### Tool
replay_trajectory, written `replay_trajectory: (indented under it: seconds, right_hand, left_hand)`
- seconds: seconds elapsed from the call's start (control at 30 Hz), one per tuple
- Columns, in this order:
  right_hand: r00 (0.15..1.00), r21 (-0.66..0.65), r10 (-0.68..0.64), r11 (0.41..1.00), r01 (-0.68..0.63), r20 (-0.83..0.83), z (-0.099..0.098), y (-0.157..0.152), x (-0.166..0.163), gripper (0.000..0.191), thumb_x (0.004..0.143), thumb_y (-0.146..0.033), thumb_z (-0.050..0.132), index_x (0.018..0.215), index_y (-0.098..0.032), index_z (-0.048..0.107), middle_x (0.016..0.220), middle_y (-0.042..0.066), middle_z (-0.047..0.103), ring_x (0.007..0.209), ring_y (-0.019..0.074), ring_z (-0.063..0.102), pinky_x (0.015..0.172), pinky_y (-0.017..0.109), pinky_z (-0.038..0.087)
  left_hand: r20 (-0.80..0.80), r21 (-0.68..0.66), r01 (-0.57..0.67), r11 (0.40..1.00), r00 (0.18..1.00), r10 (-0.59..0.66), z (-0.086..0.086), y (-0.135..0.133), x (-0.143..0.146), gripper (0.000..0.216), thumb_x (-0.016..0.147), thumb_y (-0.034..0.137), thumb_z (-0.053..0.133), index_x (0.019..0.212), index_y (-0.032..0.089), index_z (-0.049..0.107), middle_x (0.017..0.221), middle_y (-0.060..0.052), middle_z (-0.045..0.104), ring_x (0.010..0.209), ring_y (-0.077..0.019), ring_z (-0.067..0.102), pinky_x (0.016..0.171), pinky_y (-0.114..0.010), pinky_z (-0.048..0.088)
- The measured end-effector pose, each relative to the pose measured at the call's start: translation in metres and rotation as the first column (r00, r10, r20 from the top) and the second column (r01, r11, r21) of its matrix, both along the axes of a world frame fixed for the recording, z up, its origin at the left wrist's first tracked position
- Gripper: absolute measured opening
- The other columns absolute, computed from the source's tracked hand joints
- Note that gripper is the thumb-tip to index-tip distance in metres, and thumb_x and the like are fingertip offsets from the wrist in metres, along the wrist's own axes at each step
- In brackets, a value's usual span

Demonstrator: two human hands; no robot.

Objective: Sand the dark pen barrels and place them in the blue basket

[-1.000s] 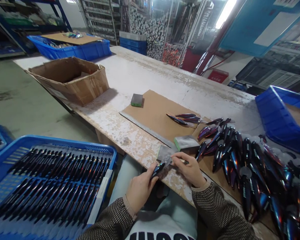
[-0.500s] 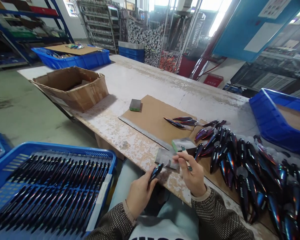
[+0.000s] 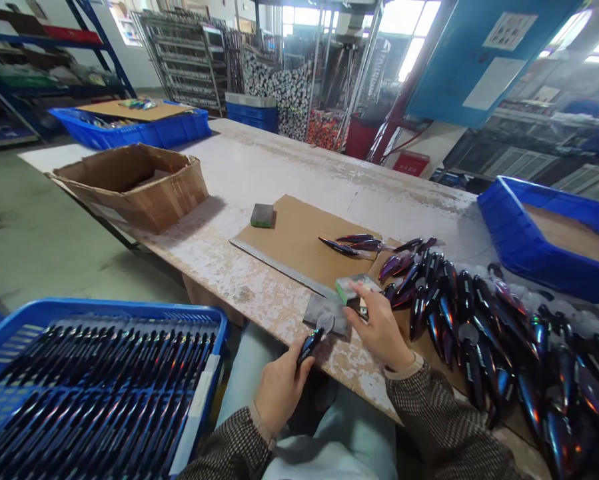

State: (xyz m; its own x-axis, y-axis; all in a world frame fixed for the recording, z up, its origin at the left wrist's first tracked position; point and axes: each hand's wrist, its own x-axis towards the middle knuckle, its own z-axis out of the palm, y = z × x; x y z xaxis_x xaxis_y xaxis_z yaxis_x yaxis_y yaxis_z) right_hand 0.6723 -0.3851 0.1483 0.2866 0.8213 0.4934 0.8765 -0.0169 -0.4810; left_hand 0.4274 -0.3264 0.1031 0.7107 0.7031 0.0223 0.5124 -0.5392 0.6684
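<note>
My left hand (image 3: 279,387) grips a dark iridescent fishing lure (image 3: 309,347) with a clear plastic lip, which rests over a grey abrasive sheet (image 3: 324,313) on the table. My right hand (image 3: 382,327) pinches a small dark tool (image 3: 363,310), partly hidden by the fingers. Its fingertips are at a green-edged sanding block (image 3: 352,289), which lies on a brown cardboard sheet (image 3: 299,243). A large heap of similar lures (image 3: 479,333) lies to the right of that hand, with a few more (image 3: 344,247) on the cardboard.
A blue crate (image 3: 99,373) of lures in tight rows sits at my left. A second sanding block (image 3: 262,215) lies on the cardboard's far edge. An open cardboard box (image 3: 129,187) stands on the worn white table (image 3: 279,173). Blue crates (image 3: 544,233) stand at the far right and far left.
My right hand has moved up and away from my body, toward the green-edged block. The left hand still holds the lure. The whole scene has shifted slightly as my head turned.
</note>
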Motion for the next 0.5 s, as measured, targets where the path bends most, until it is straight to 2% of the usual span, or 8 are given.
replay_trajectory:
  seconds: [0.1,0.2,0.33,0.5]
  right_hand:
    - [0.975,-0.093,-0.087,0.990,0.108,0.204,-0.004,0.019,0.019,0.057,0.103,-0.054,0.041,0.143,-0.013,0.045,0.136,0.018,0.053,0.128,0.0359,0.045,0.105,0.056,0.035]
    - [0.944,-0.209,-0.101,0.962,0.173,0.314,-0.007,0.034,0.024,0.056,0.103,-0.050,0.043,0.145,-0.012,0.042,0.144,0.016,0.048,0.136,0.0357,0.035,0.108,0.058,0.029]
    - [0.926,-0.327,-0.108,0.916,0.234,0.361,-0.012,0.044,0.014,0.050,0.101,-0.043,0.052,0.143,-0.017,0.044,0.146,0.013,0.048,0.138,0.0327,0.033,0.110,0.060,0.024]
    - [0.926,-0.311,-0.141,0.915,0.256,0.349,-0.015,0.048,0.005,0.038,0.101,-0.035,0.055,0.136,-0.021,0.052,0.143,0.012,0.051,0.138,0.0308,0.034,0.112,0.060,0.020]
  left_hand:
    - [0.058,0.009,-0.009,1.000,0.998,0.008,0.001,0.002,-0.001,0.043,0.102,0.034,0.042,0.144,0.025,0.044,0.126,-0.006,0.070,0.108,-0.0236,0.070,0.086,-0.033,0.058]
    - [0.039,0.017,-0.023,1.000,0.999,0.022,0.000,0.005,0.000,0.042,0.102,0.033,0.042,0.142,0.023,0.046,0.124,-0.007,0.071,0.107,-0.0229,0.071,0.087,-0.032,0.057]
    - [-0.033,-0.002,-0.026,1.000,0.999,0.025,-0.004,0.010,0.000,0.043,0.102,0.033,0.039,0.142,0.022,0.048,0.120,-0.008,0.072,0.105,-0.0244,0.071,0.085,-0.032,0.058]
    - [0.016,-0.029,-0.035,0.999,0.999,0.036,-0.010,0.016,-0.002,0.045,0.101,0.037,0.037,0.141,0.023,0.050,0.122,-0.008,0.072,0.109,-0.0245,0.070,0.089,-0.034,0.057]
